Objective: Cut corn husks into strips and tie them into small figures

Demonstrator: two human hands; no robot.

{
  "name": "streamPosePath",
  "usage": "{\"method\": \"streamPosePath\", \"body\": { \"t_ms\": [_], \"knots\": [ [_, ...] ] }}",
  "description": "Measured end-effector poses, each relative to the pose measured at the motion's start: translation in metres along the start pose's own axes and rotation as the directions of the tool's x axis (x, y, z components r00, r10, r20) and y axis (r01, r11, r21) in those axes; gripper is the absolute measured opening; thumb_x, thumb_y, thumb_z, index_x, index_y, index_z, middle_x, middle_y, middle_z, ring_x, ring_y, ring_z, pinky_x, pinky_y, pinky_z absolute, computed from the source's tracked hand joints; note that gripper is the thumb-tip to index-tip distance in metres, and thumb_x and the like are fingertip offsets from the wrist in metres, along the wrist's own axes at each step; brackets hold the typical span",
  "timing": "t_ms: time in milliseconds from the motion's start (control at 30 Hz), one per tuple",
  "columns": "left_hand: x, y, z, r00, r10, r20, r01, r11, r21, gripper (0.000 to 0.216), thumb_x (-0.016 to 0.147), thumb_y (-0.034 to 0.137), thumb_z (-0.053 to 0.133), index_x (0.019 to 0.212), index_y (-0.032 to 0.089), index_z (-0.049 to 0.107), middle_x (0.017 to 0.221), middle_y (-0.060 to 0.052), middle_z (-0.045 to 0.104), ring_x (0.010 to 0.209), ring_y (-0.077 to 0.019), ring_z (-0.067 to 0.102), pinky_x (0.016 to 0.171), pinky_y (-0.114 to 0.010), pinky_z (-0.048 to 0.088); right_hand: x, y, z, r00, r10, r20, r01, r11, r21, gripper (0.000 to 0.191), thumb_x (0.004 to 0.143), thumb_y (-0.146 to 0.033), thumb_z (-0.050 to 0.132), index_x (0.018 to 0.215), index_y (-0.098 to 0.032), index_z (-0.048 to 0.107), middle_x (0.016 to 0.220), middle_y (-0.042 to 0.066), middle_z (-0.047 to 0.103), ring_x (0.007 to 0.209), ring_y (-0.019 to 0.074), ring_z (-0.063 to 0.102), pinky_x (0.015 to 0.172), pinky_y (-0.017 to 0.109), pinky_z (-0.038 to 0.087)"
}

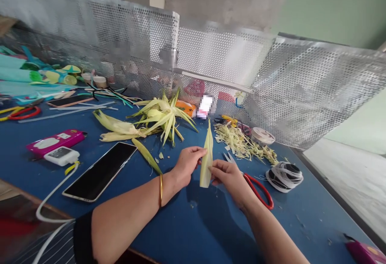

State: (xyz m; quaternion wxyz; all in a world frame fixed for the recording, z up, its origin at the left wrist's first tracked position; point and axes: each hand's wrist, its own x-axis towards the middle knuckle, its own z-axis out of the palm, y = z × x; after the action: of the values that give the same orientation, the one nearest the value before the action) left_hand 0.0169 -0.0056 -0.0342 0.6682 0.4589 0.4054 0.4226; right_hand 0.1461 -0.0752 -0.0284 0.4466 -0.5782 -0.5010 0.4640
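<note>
My left hand [187, 163] pinches the left edge of a pale green corn husk strip [207, 157] that stands upright above the blue table [187, 232]. My right hand [227, 175] pinches the same strip lower down on its right edge. A gold bangle circles my left wrist. Red-handled scissors [256, 187] lie on the table just behind my right hand.
A husk flower [164, 115] and loose husks [120, 129] lie at the centre back, husk trimmings [244, 145] to the right. A spool of thread [285, 175], a tape roll [263, 135], a black tablet [101, 171], phones and a white charger [62, 155] lie about. Perforated metal screens [211, 59] wall the back.
</note>
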Motion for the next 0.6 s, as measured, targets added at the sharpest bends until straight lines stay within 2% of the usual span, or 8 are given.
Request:
{"method": "streamPosePath", "body": {
  "t_ms": [133, 233, 300, 367, 467, 600],
  "knots": [
    [-0.001, 0.0, 0.0, 0.996, -0.03, 0.089, 0.037, 0.996, -0.079, 0.04, 0.067, 0.054, 0.072, 0.071, 0.016, 0.061, 0.064, 0.002, 0.054, 0.058, -0.0092, 0.046, 0.055, -0.023, 0.033, 0.001, 0.0, 0.001, 0.999, 0.042, -0.007, -0.041, 0.996, 0.082, 0.028, 0.067, -0.043, 0.072, 0.072, -0.017, 0.065, 0.066, -0.001, 0.063, 0.057, 0.0117, 0.057, 0.054, 0.022, 0.046],
    [-0.006, 0.002, 0.003, 0.983, -0.03, 0.184, 0.039, 0.998, -0.043, 0.049, 0.065, 0.061, 0.072, 0.08, 0.015, 0.062, 0.073, 0.0, 0.06, 0.065, -0.0115, 0.052, 0.058, -0.024, 0.036, 0.002, 0.003, 0.0, 0.988, -0.075, -0.136, 0.072, 0.997, -0.026, 0.025, 0.071, -0.041, 0.067, 0.065, -0.018, 0.059, 0.057, -0.003, 0.056, 0.053, 0.0115, 0.051, 0.052, 0.023, 0.042],
    [-0.009, 0.004, 0.005, 0.968, -0.044, 0.247, 0.041, 0.999, 0.016, 0.051, 0.055, 0.053, 0.083, 0.081, 0.014, 0.062, 0.073, 0.0, 0.06, 0.065, -0.0114, 0.052, 0.059, -0.024, 0.037, 0.003, 0.005, -0.003, 0.967, -0.174, -0.188, 0.139, 0.973, -0.184, 0.021, 0.073, -0.035, 0.064, 0.063, -0.019, 0.056, 0.054, -0.004, 0.053, 0.052, 0.0114, 0.048, 0.051, 0.023, 0.038],
    [-0.011, 0.004, 0.006, 0.95, -0.061, 0.307, 0.047, 0.997, 0.055, 0.05, 0.048, 0.042, 0.089, 0.08, 0.013, 0.063, 0.071, 0.001, 0.06, 0.063, -0.0111, 0.052, 0.059, -0.024, 0.038, 0.003, 0.005, -0.008, 0.961, -0.217, -0.173, 0.164, 0.947, -0.277, 0.018, 0.074, -0.032, 0.062, 0.062, -0.019, 0.056, 0.054, -0.004, 0.052, 0.052, 0.0115, 0.045, 0.051, 0.024, 0.034],
    [-0.009, 0.002, 0.006, 0.937, -0.069, 0.344, 0.049, 0.997, 0.066, 0.043, 0.057, 0.039, 0.084, 0.085, 0.012, 0.068, 0.074, -0.001, 0.064, 0.065, -0.0131, 0.056, 0.06, -0.025, 0.04, 0.005, 0.003, -0.016, 0.971, -0.202, -0.126, 0.168, 0.957, -0.238, 0.022, 0.075, -0.036, 0.063, 0.062, -0.019, 0.057, 0.054, -0.003, 0.052, 0.053, 0.0126, 0.047, 0.053, 0.025, 0.036],
    [-0.004, 0.0, 0.003, 0.956, -0.055, 0.289, 0.047, 0.998, 0.037, 0.036, 0.063, 0.033, 0.078, 0.091, 0.012, 0.07, 0.083, -0.005, 0.069, 0.069, -0.015, 0.06, 0.061, -0.026, 0.044, 0.008, 0.0, -0.027, 0.968, -0.196, -0.156, 0.17, 0.971, -0.165, 0.027, 0.073, -0.041, 0.067, 0.06, -0.021, 0.054, 0.053, -0.003, 0.052, 0.052, 0.0134, 0.049, 0.053, 0.026, 0.038]
  ]
}}
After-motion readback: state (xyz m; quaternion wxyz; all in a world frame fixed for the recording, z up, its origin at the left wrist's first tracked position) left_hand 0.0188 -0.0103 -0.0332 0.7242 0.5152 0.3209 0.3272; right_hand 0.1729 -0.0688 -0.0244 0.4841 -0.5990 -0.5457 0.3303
